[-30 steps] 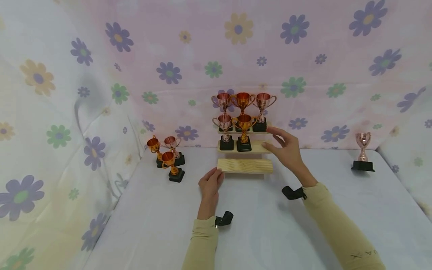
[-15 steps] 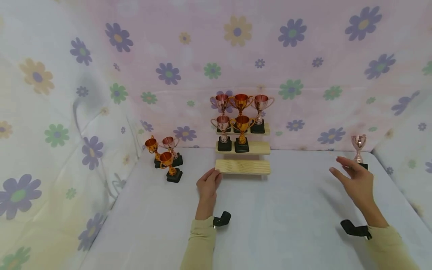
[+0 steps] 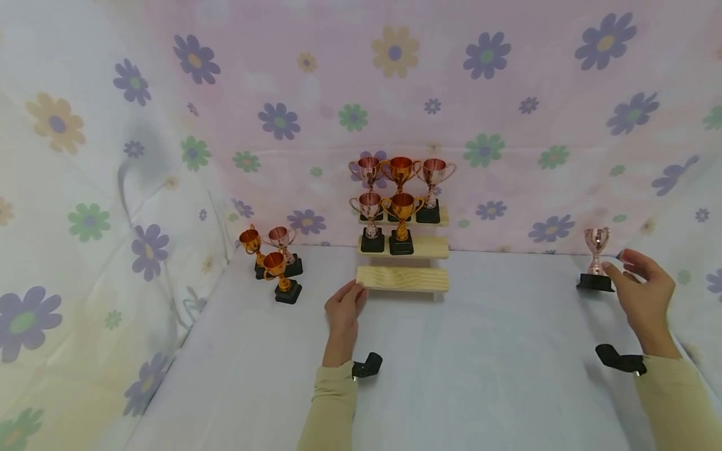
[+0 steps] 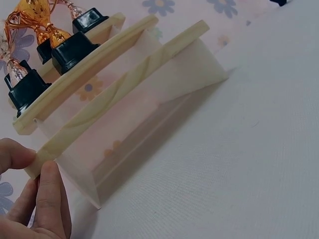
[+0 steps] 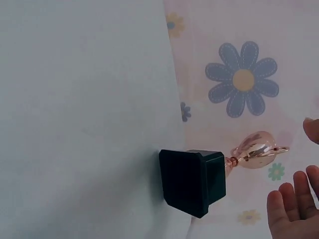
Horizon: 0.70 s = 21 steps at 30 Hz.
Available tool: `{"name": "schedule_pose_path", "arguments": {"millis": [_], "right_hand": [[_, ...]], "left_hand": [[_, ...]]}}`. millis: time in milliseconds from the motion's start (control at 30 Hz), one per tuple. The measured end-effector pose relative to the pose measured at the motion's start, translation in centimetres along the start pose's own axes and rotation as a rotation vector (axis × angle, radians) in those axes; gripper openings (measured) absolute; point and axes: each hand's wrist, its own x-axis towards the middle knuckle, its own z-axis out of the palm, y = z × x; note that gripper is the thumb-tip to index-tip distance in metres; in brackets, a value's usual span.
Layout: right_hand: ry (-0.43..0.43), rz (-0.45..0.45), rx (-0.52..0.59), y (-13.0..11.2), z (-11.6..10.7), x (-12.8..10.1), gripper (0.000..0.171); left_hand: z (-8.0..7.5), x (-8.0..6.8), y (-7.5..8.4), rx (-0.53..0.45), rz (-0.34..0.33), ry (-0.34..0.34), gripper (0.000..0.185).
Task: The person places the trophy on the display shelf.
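The three-tiered pale wooden step shelf [image 3: 403, 263] stands at the back of the white table [image 3: 451, 376], and the left hand [image 3: 343, 308] pinches the left end of its lowest step between thumb and fingertips [image 4: 47, 184]; a sideways tug there could, I judge, rock the five copper and gold trophy cups on black bases [image 3: 395, 200] crowded on the upper two steps, since they are top-heavy on slim stems. The right hand [image 3: 643, 291] hovers with fingers spread and relaxed, holding nothing, just beside the single rose-coloured trophy cup on a black square base [image 3: 596, 263] near the table's right edge; a clumsy brush against its bowl might tip it toward the flowered pink cloth backdrop [image 3: 507, 94]. Three more small gold and copper cups [image 3: 273, 263] cluster at the left. Whether the fingers touch that lone cup cannot be told. The right wrist view cuts off most of the hand, and the shelf's back legs are hidden.
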Motion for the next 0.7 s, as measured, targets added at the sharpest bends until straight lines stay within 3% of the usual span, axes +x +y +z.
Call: {"name": "schedule_pose_path", "arguments": {"millis": [267,467,700], "right_hand": [[-0.224,-0.036,-0.176,0.5,0.6,4.1,0.081],[-0.257,-0.038,-0.293,0.2,1.4,5.8,0.085],[-0.293,-0.060,-0.324,0.3,2.0,6.8,0.085]], "left_hand": [[-0.2,-0.1,0.1,0.004,0.026,-0.007,0.030],[-0.4,0.2,0.0,0.004,0.006,-0.014,0.029],[-0.3,0.1,0.1,0.009,0.013,-0.020,0.029]]}}
